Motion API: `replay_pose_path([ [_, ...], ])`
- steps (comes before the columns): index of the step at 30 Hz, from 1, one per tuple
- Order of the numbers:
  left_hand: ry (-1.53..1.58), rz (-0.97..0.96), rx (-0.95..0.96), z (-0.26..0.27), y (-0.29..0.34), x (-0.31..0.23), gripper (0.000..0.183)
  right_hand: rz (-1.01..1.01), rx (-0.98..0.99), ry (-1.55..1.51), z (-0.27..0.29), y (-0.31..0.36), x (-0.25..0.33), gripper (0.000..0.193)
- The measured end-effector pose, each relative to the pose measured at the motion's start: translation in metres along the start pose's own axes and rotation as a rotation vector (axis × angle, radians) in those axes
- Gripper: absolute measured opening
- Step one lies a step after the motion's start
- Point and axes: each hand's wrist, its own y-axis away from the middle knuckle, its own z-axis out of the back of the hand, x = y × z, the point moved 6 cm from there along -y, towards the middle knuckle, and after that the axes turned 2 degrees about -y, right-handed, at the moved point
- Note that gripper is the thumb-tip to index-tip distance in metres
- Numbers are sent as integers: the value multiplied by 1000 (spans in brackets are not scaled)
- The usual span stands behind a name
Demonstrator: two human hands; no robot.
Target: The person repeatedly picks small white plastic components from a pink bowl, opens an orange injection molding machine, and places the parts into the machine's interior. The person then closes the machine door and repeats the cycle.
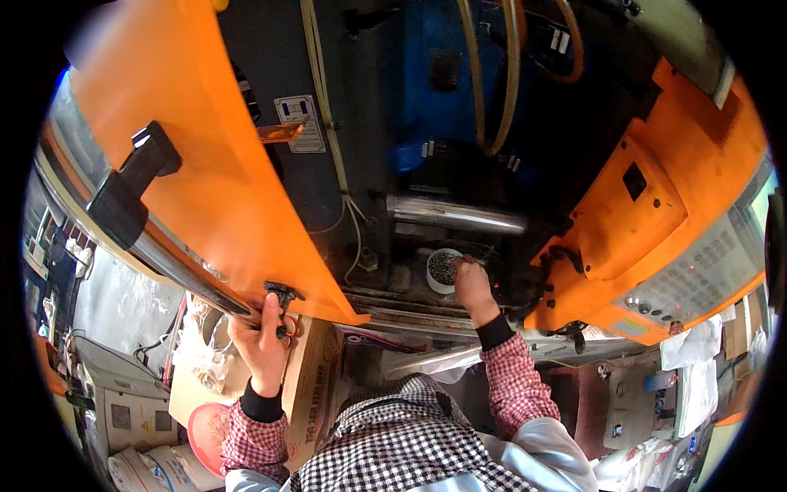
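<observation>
My left hand (261,338) is closed around the lower end of the door handle (168,258), a silver bar with black brackets on the orange machine door (221,197). The thumb points up beside the small black lower bracket (283,293). Further right, my right hand (475,289) reaches into the machine. Its fingers bend together at the right rim of a white cup (438,285) filled with small, shiny grey pieces. Whatever those fingertips hold, if anything, is hidden. The cup stands on a dark ledge below a thick polished metal rod (455,215).
An orange control panel (693,275) with buttons borders the opening on the right. Hoses (492,98) hang inside at the top. On the left are a cardboard box (316,373) and a red basin (209,435). White bags (164,467) lie at lower left.
</observation>
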Motion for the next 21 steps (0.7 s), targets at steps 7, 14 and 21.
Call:
replay_pose_path([
  [7, -182, -48, -181, 33, -20, 11, 14, 62, 216, -31, -29, -16, -2, 16],
  [14, -700, -635, -537, 23, 26, -30, 47, 77, 279, -232, -20, -23, -9, 12],
  [21, 415, 598, 572, -159, 51, 97, 35, 38, 298, -544, 17, -30, -1, 14],
])
